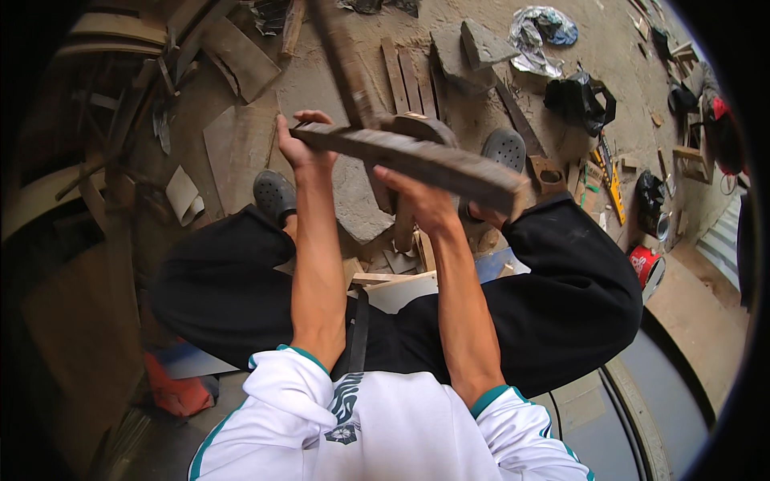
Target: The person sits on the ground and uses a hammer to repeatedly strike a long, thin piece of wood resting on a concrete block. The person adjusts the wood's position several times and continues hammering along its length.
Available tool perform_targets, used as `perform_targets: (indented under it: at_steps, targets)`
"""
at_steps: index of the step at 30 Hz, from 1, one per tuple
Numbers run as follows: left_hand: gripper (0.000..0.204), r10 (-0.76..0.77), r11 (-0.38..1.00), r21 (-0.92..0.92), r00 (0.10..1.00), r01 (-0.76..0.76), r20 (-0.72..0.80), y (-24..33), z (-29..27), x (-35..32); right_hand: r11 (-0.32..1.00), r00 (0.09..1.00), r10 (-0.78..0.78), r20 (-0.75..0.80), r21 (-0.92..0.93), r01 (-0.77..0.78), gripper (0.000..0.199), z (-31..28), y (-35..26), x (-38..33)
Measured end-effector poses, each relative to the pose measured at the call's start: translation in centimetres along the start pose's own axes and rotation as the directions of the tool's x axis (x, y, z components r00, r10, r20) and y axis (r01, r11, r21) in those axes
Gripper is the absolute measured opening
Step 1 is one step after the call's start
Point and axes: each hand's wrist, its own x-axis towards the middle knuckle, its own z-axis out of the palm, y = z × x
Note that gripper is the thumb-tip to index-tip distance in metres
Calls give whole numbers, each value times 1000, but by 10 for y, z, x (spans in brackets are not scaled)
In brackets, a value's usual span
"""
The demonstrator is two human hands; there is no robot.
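I sit with my knees spread, in black trousers and a white top with teal cuffs. Both hands hold a long, dark, rough wooden bar (417,160) level in front of me, slanting down to the right. My left hand (301,144) grips its left end. My right hand (421,200) grips it from below near the middle. Behind the bar a second dark wooden piece (345,64) runs up and away, meeting it near a rounded wooden block (421,128). Whether they are joined I cannot tell.
My feet in dark clogs (274,195) (504,148) rest on a dusty floor strewn with planks (405,80), board offcuts (241,60) and flat stone slabs (481,44). A black bag (577,100), a yellow tool (613,188) and a red can (644,264) lie to the right.
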Motion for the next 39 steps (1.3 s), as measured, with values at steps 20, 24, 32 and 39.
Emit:
perform_targets:
  at_steps: [20, 24, 32, 39]
  targets:
    - [24, 292, 945, -130, 953, -300, -76, -14, 117, -77, 884, 993, 37, 114, 459, -86, 45, 29, -37, -14]
    - [28, 268, 961, -49, 960, -273, -79, -1, 122, -82, 872, 987, -12, 159, 485, -67, 46, 39, -29, -9]
    - [49, -71, 493, 869, 997, 39, -4, 7, 13, -85, 888, 971, 212, 115, 393, -240, 49, 56, 20, -1]
    - [72, 153, 520, 854, 986, -22, -68, -8, -85, -65, 941, 943, 317, -99, 154, -300, 44, 60, 97, -3]
